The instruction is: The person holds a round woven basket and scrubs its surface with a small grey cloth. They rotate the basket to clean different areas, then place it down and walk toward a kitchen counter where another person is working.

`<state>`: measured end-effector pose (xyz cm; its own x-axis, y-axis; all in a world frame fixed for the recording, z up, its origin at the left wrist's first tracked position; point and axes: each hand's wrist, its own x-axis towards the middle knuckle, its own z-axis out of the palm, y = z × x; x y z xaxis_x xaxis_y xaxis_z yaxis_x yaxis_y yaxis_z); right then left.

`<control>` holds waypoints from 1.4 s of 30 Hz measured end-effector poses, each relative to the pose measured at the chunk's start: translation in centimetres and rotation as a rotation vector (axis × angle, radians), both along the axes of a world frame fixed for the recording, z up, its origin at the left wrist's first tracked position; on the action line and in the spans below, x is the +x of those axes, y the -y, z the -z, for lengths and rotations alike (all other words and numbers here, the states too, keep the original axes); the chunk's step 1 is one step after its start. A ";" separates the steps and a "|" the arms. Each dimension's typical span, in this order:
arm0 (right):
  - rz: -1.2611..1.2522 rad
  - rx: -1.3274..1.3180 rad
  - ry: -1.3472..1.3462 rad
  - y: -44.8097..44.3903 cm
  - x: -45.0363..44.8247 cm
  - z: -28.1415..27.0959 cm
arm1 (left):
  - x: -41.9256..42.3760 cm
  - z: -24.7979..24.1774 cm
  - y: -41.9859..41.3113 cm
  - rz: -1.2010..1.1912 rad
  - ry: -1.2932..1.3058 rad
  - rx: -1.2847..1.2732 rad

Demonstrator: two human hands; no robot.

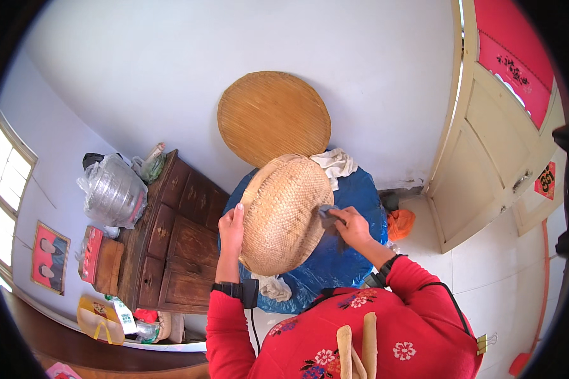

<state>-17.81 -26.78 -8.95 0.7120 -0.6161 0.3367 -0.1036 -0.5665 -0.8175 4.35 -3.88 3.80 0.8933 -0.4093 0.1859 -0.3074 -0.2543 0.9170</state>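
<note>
A woven basket (284,218) of pale plaited strips is tilted on its side before me, its rounded outside facing up and right. My left hand (231,227) grips its rim on the left, thumb on the outer side. In my right hand (353,227) is a bunched grey cloth (328,215), pressed to the basket's right side near a darker patch of the weave. Beneath the basket is a round surface covered in blue plastic sheeting (355,199). A white cloth (336,163) lies at its back edge, and another crumpled pale cloth (272,287) at its front.
Behind the basket a large round woven tray (275,118) leans on the wall. A dark wooden cabinet (175,241) stands at the left, bearing a plastic-wrapped metal pot (116,189). An orange bag (400,224) lies on the floor at the right, near a cream door (483,156).
</note>
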 end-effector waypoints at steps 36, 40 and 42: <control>0.092 -0.442 0.466 1.3 6.0 -11.2 | -1.1 -2.2 8.0 0.086 0.016 0.194; 0.133 -0.290 0.399 -0.3 4.6 -7.0 | 0.0 -0.9 7.3 0.025 0.073 0.180; 0.113 -0.268 0.293 -1.2 3.2 -4.7 | 1.0 -0.2 6.5 -0.014 0.003 0.113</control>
<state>-14.62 -25.58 -4.21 0.4952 -0.5480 0.6741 0.0373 -0.7618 -0.6467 5.32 -10.43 4.03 0.8986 -0.4152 0.1421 -0.3060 -0.3607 0.8810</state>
